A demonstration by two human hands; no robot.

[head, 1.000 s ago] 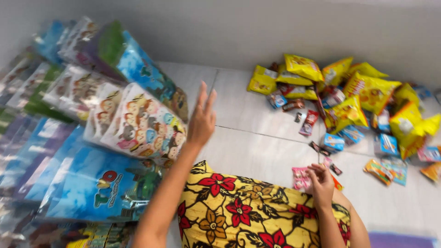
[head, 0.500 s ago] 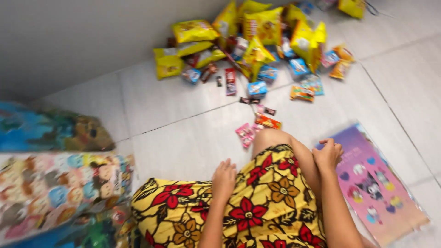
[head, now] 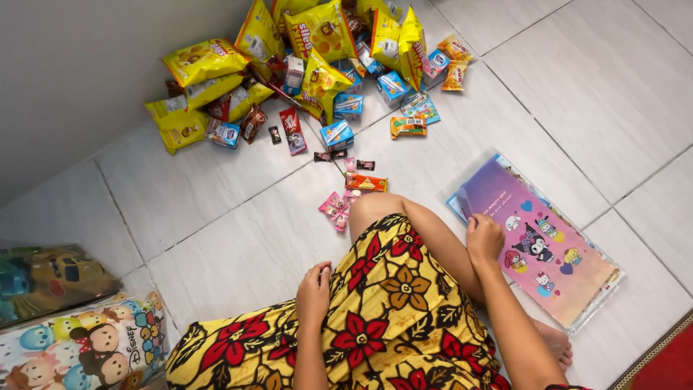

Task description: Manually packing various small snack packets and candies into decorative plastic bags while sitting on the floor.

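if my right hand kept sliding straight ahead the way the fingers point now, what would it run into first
Your right hand already rests on the purple cartoon gift bag at its left edge, fingers curled and pointing up toward the bag's far end. Going on, it would cross that bag, then bare floor tile. Direction is a rough guess.

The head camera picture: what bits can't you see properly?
- Right hand: its fingers curl down onto the purple cartoon bag, so whether they grip it is hidden.
- Left hand: fingertips fold onto the flowered yellow cloth.
- Cartoon bags: cut off by the left and bottom edges.
- Small sweets: too small to tell their kind.
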